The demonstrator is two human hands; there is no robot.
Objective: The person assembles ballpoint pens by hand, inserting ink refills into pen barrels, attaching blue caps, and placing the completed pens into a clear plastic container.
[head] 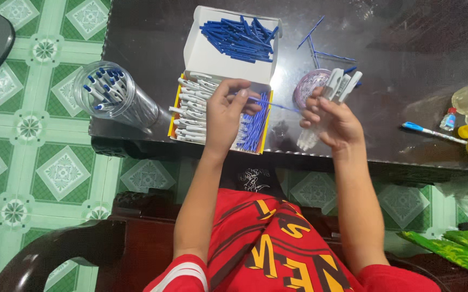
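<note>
Feeding refills into pen barrels at the desk's near edge
Our left hand [224, 111] pinches one blue refill [277, 105], right hand [334, 121] grips a bunch of white barrels [341, 84]; we'd line tip to opening slowly. The divided box [220, 57] and clear jar [116, 96] crowd the left

A dark glossy table [407, 32] carries an open white box [234, 59] of blue refills and white pen barrels. Left of the box lies a clear jar [116, 97] of pens; right of it lie loose refills [320, 48], a pink-rimmed lid [308, 86], a finished pen [431, 131] and a small bottle [449, 119]
</note>
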